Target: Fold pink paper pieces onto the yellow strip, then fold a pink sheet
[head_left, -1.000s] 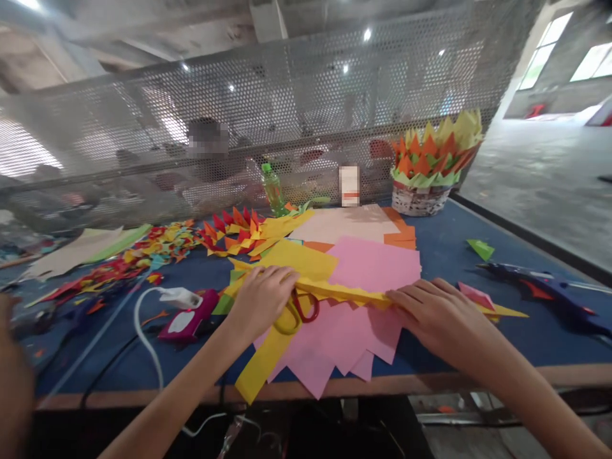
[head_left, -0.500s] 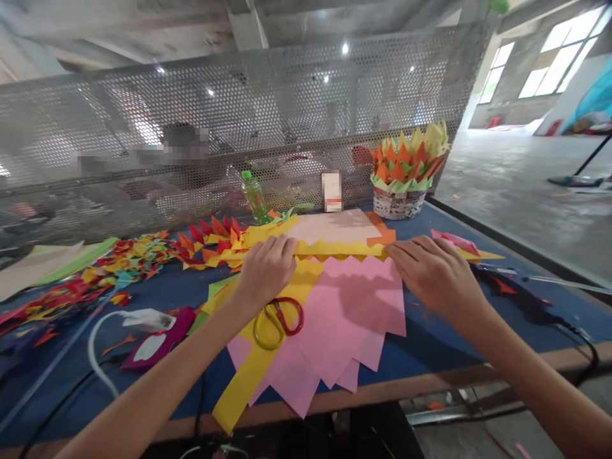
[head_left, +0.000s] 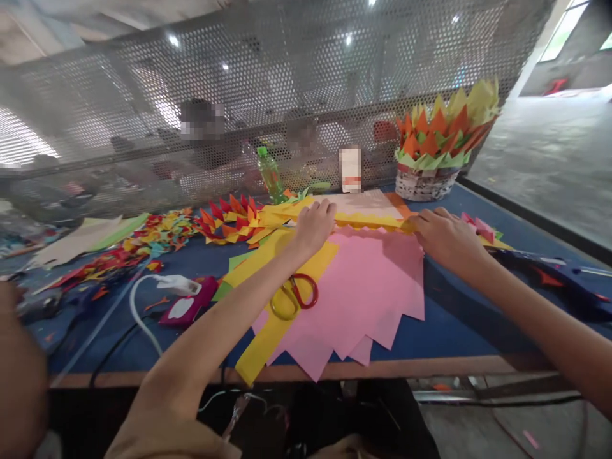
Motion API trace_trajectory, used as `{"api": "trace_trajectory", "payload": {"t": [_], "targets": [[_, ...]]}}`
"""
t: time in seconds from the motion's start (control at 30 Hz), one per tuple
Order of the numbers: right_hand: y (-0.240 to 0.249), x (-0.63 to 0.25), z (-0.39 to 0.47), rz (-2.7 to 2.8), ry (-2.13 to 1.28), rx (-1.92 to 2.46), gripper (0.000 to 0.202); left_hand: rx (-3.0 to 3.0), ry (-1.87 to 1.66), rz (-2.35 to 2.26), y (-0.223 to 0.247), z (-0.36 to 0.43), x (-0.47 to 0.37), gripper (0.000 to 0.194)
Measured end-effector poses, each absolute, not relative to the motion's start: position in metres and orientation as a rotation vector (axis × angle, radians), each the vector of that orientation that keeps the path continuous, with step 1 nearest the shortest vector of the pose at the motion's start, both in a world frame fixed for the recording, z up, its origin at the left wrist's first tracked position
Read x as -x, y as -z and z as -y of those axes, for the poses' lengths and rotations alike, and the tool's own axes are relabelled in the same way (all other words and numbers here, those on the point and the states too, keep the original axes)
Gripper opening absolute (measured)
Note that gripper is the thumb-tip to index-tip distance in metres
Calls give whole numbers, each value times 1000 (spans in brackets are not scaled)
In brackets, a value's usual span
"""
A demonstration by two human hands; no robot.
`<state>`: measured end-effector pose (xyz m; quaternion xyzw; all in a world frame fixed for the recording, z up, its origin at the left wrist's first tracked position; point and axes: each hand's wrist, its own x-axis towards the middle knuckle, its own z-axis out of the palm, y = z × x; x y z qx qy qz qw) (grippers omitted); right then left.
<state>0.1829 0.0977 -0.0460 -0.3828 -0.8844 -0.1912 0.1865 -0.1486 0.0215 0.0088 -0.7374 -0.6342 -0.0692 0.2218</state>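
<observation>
between both hands (head_left: 313, 224), yellow zigzag strip (head_left: 370, 220)

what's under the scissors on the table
The scissors lie on a yellow paper strip, which overlaps a stack of pink sheets with zigzag edges. Whatever lies beneath those papers is covered; only the blue table shows around them.

Your left hand (head_left: 313, 227) and right hand (head_left: 442, 237) are bare. No rings or watch show. Both forearms are unsleeved.
</observation>
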Motion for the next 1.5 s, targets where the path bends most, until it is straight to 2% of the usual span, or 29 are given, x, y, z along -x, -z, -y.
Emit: {"api": "trace_trajectory", "payload": {"t": [0.1, 0.23, 0.4, 0.5, 0.63, 0.8, 0.93, 1.0, 1.07, 1.33, 1.5], "targets": [[56, -187, -113, 2481, 494, 1047, 37, 2120, 228, 1817, -14, 3, 145, 43], [69, -195, -126, 2454, 437, 961, 33, 2385, 255, 1806, -9, 88, 129, 37], [76, -198, -145, 2398, 404, 914, 29, 2535, 297, 1806, 28, 185, 102, 73], [69, -195, -152, 2392, 394, 895, 31, 2542, 333, 1840, 46, 205, 97, 77], [52, -189, -121, 2402, 349, 862, 32, 2574, 418, 1801, 59, 211, 100, 79], [45, -185, -5, 2625, 187, 636, 51, 2594, 449, 1732, 63, 224, 104, 58], [57, -184, 77, 2723, 140, 489, 87, 2678, 443, 1703, 39, 234, 120, 48], [65, -182, 96, 2684, 177, 463, 84, 2693, 384, 1690, 25, 230, 133, 60], [73, -179, 102, 2639, 230, 442, 78, 2577, 297, 1713, 16, 218, 146, 61], [85, -182, 97, 2600, 396, 360, 67, 2331, 102, 1728, 27, 159, 190, 37], [78, -186, 96, 2592, 430, 324, 72, 2230, 58, 1700, 27, 148, 213, 43]]}}
